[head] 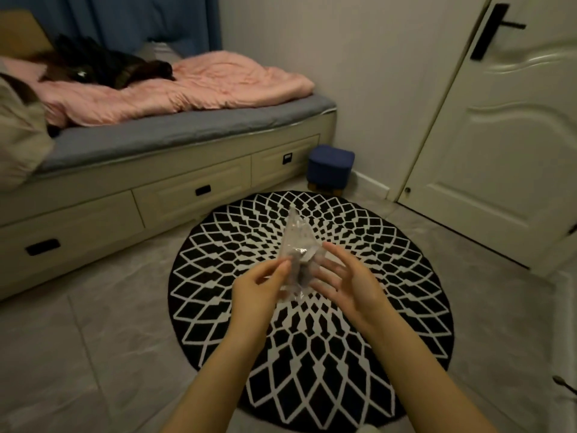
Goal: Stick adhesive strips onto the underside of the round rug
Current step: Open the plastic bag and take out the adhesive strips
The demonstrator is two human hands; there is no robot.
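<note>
The rug (312,307) lies flat on the floor (93,323), patterned face up, so its underside is not yet exposed; in my judgement the strips must first come out of their packet before the rug is turned over. The person stands over it and holds a clear bag (296,260) at mid-height above the rug's centre, probably to keep both hands free of the floor while opening it. Dark pieces show inside the bag (most likely the adhesive strips, though the blur prevents confirmation). The left hand (259,285) pinches the bag's left edge between thumb and fingertips, fingers curled around the film. The right hand (343,282) is spread, fingers extended and slightly relaxed, palm toward the bag; its fingertips appear to touch or support the bag's right side without closing on it. The bed (156,145), stool (331,164) and door (499,135) stand beyond the rug.
</note>
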